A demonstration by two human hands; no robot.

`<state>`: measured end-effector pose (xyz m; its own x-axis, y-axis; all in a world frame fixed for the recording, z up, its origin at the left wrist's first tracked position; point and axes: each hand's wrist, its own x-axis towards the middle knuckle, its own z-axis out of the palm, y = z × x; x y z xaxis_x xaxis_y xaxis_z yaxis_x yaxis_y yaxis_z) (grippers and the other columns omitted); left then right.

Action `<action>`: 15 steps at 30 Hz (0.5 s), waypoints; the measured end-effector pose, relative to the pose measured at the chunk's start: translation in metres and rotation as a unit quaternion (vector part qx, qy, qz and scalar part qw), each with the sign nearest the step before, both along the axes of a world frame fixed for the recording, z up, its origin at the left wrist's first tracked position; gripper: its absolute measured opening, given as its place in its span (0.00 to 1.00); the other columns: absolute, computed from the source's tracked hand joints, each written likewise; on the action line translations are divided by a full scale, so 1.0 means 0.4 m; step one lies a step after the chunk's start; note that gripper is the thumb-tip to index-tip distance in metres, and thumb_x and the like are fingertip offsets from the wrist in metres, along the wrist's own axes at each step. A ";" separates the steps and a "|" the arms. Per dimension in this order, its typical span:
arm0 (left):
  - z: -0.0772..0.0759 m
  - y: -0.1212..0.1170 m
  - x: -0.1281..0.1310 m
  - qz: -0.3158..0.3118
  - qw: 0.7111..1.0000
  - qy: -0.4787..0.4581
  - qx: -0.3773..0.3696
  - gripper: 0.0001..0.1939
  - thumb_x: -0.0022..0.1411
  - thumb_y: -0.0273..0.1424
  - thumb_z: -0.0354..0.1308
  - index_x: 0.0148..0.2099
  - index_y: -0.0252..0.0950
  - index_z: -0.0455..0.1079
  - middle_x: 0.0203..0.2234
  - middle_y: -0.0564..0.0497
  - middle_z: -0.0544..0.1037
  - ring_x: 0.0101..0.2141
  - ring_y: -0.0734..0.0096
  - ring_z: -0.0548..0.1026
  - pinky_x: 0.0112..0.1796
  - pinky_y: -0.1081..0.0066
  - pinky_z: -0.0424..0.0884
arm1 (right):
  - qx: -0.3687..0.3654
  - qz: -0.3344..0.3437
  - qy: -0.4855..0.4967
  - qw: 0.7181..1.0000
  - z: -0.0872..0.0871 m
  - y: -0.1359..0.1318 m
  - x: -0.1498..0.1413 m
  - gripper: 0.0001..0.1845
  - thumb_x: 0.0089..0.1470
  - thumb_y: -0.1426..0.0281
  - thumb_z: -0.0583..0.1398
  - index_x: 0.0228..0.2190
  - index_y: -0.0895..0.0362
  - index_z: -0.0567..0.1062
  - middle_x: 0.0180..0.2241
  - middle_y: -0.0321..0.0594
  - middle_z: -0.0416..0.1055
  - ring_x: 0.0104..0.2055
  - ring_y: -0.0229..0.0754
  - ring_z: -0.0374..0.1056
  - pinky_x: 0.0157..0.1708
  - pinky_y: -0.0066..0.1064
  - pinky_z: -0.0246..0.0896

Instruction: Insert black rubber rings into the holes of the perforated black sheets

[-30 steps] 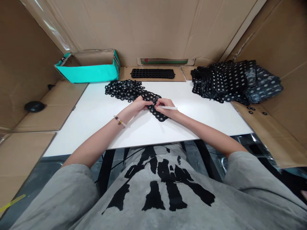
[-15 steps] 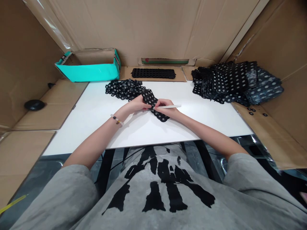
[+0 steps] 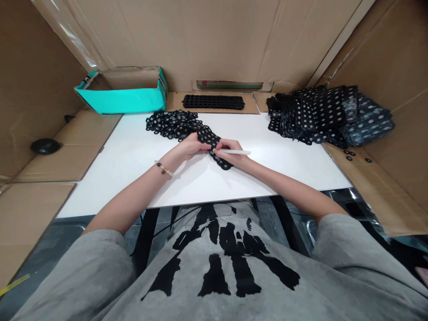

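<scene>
My left hand (image 3: 193, 146) is closed on the edge of a black sheet (image 3: 222, 162) dotted with rows of pale round spots or holes. The sheet slants across the white table, its near end close to my right hand (image 3: 231, 151). Between my right fingers is a slim white pen-like tool (image 3: 240, 152), its back end pointing right. Its tip meets the sheet beside my left thumb; the exact contact is too small to make out. Behind my left hand, more of the same dotted black material (image 3: 172, 125) lies bunched, touching or joined to the sheet.
A turquoise-sided open box (image 3: 123, 100) stands at the back left. A black perforated strip (image 3: 213, 102) lies on cardboard at the back. Dotted black sheets (image 3: 310, 113) are piled at the right, near several small black rings (image 3: 349, 156). Cardboard walls (image 3: 214, 40) enclose the white table (image 3: 133, 178).
The tool and my right hand have shifted very slightly left, and the sheet's near end with them. Both hands keep their holds; the view has moved a little.
</scene>
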<state>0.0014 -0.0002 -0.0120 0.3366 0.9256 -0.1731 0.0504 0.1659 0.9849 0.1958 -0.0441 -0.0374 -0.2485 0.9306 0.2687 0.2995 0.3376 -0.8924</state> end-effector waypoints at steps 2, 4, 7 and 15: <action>0.003 -0.002 0.004 -0.019 1.000 0.014 -0.007 0.17 0.44 0.18 0.72 0.27 0.34 0.65 0.22 0.52 0.73 0.24 0.73 0.70 0.29 0.70 0.67 | 0.004 0.002 -0.012 1.000 -0.002 -0.001 -0.003 0.09 0.48 0.63 0.63 0.24 0.55 0.72 0.23 0.33 0.70 0.27 0.37 0.62 0.30 0.30 0.54; 0.007 0.000 0.008 -0.019 1.000 0.021 -0.013 0.17 0.45 0.17 0.71 0.26 0.34 0.65 0.21 0.52 0.72 0.24 0.74 0.69 0.30 0.69 0.66 | 0.005 0.001 -0.022 1.000 -0.002 0.001 -0.004 0.09 0.48 0.64 0.63 0.24 0.55 0.72 0.23 0.33 0.70 0.27 0.37 0.62 0.30 0.29 0.54; 0.015 0.008 0.012 -0.001 0.999 0.029 -0.032 0.16 0.47 0.20 0.71 0.25 0.34 0.65 0.19 0.52 0.70 0.21 0.75 0.66 0.29 0.68 0.65 | 0.005 0.001 -0.025 1.000 -0.002 0.005 -0.003 0.08 0.48 0.65 0.63 0.24 0.55 0.72 0.24 0.33 0.71 0.28 0.37 0.63 0.31 0.29 0.55; 0.030 0.011 0.013 0.004 0.997 0.053 -0.063 0.12 0.55 0.22 0.66 0.23 0.33 0.68 0.16 0.50 0.68 0.20 0.75 0.65 0.26 0.69 0.61 | -0.012 -0.006 -0.005 1.000 0.006 0.004 0.001 0.09 0.47 0.63 0.64 0.24 0.55 0.73 0.25 0.34 0.72 0.28 0.38 0.64 0.31 0.30 0.56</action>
<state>0.0066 0.0041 0.0002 0.3024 0.8970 -0.3224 0.1514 0.2887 0.9454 0.1963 -0.0423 -0.0351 -0.2407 0.9395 0.2439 0.3122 0.3129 -0.8970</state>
